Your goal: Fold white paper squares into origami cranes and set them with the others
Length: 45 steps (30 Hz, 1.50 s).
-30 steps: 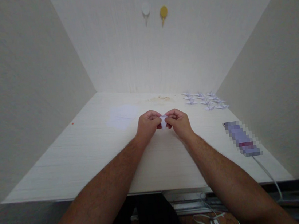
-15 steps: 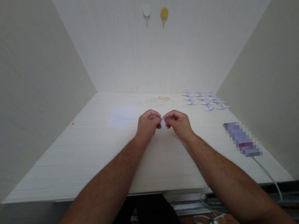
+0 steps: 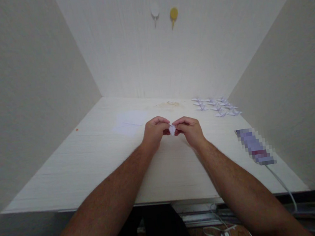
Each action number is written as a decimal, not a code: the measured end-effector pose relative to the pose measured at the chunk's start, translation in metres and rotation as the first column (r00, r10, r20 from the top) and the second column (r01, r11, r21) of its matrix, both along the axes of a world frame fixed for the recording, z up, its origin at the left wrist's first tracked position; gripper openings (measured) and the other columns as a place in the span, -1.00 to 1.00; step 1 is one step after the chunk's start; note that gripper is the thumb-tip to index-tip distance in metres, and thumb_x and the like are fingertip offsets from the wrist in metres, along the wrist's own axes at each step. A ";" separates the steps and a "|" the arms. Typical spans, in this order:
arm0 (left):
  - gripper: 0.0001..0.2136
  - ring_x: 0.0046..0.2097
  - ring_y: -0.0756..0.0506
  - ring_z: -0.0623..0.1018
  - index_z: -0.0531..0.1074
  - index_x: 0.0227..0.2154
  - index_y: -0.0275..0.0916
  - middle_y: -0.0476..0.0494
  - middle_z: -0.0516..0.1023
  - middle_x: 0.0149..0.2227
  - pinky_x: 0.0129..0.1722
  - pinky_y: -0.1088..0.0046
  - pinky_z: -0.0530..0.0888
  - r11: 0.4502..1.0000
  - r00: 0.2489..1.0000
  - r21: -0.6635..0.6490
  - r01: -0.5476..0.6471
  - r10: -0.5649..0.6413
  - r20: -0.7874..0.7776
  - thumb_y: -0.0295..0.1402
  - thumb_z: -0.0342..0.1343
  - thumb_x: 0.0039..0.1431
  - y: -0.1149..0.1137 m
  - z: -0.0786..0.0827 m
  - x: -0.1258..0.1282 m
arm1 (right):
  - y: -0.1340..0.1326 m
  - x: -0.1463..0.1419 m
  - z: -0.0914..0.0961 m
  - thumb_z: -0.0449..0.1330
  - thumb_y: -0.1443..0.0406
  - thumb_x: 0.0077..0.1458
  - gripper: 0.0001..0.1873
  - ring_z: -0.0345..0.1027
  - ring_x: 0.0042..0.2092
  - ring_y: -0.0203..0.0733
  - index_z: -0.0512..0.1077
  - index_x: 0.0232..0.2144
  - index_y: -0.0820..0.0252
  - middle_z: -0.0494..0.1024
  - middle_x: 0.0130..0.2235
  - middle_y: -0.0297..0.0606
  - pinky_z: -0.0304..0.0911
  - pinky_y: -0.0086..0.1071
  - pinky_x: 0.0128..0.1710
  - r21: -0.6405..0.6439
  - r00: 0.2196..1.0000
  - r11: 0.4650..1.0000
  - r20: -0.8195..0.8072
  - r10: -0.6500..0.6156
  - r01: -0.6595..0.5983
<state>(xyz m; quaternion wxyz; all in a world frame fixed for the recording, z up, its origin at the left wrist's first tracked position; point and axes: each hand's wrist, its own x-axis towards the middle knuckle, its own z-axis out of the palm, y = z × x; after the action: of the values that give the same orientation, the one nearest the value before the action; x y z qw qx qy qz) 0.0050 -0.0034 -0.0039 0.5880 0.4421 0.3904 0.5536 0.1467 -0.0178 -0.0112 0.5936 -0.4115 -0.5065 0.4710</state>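
My left hand and my right hand meet above the middle of a pale wooden desk. Both pinch a small folded piece of white paper between fingertips and thumbs. Only a sliver of the paper shows between the two hands. At the back right of the desk lie several small folded paper cranes. A few flat white paper sheets lie just beyond my left hand.
A blurred oblong object with a white cable lies near the desk's right edge. Walls close in the desk on three sides. A white hook and a yellow hook hang on the back wall. Cables lie on the floor below.
The visible part of the folded paper has grown smaller between my fingertips. Both hands stay in almost the same place, with only slight finger movement.
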 end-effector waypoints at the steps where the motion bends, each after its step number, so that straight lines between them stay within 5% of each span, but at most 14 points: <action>1: -0.90 -0.60 0.01 0.44 0.43 -0.57 -0.28 0.00 0.45 -0.65 -0.56 0.48 0.39 1.000 1.000 -0.004 0.001 -0.002 -0.003 -0.50 0.16 -0.27 0.000 0.000 0.000 | 0.000 0.000 0.000 0.24 0.39 -0.21 -0.90 0.35 -0.60 -0.31 0.55 -0.52 0.18 0.50 -0.61 -0.38 0.31 -0.41 -0.55 -0.012 1.000 1.000 0.002 -0.005 0.005; 12: -0.93 -0.58 0.00 0.44 0.41 -0.58 -0.29 -0.03 0.44 -0.65 -0.56 0.48 0.37 0.998 0.997 -0.017 0.066 -0.066 0.031 -0.44 0.18 -0.20 0.000 -0.001 -0.001 | 0.000 -0.001 -0.001 0.20 0.36 -0.19 -0.89 0.33 -0.62 -0.31 0.54 -0.54 0.22 0.48 -0.64 -0.36 0.28 -0.42 -0.59 -0.043 1.000 0.999 -0.019 -0.015 0.014; 22: -0.79 -0.56 0.05 0.41 0.45 -0.40 -0.28 0.03 0.47 -0.57 -0.54 0.52 0.39 0.987 0.984 0.162 -0.010 0.039 -0.172 -0.44 0.25 -0.19 0.003 -0.002 -0.004 | 0.001 0.001 0.000 0.31 0.22 -0.16 -0.81 0.31 -0.60 -0.33 0.45 -0.50 0.22 0.48 -0.62 -0.37 0.28 -0.45 -0.59 -0.076 0.993 0.994 0.096 -0.073 0.081; 30: -0.89 -0.54 0.05 0.43 0.47 -0.45 -0.28 -0.01 0.48 -0.55 -0.51 0.53 0.39 0.974 0.962 0.226 0.018 0.044 -0.270 -0.44 0.20 -0.13 0.005 -0.004 -0.006 | 0.001 0.004 -0.001 0.30 0.24 -0.15 -0.83 0.27 -0.63 -0.37 0.45 -0.54 0.24 0.47 -0.62 -0.36 0.20 -0.49 -0.63 -0.053 0.975 0.995 0.210 -0.072 0.085; 45: -0.83 -0.53 0.06 0.43 0.40 -0.45 -0.26 0.04 0.46 -0.57 -0.49 0.55 0.35 0.974 0.989 0.225 0.007 0.027 -0.145 -0.45 0.25 -0.17 0.002 0.000 -0.003 | 0.000 -0.002 -0.001 0.24 0.29 -0.11 -0.91 0.24 -0.62 -0.37 0.43 -0.56 0.20 0.41 -0.66 -0.42 0.19 -0.47 -0.59 0.025 0.986 0.997 0.147 -0.082 0.079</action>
<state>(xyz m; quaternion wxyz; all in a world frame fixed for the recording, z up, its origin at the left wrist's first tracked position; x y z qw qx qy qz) 0.0024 -0.0012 -0.0042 0.5011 0.5433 0.3699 0.5629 0.1446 -0.0173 -0.0120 0.5767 -0.4597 -0.5367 0.4099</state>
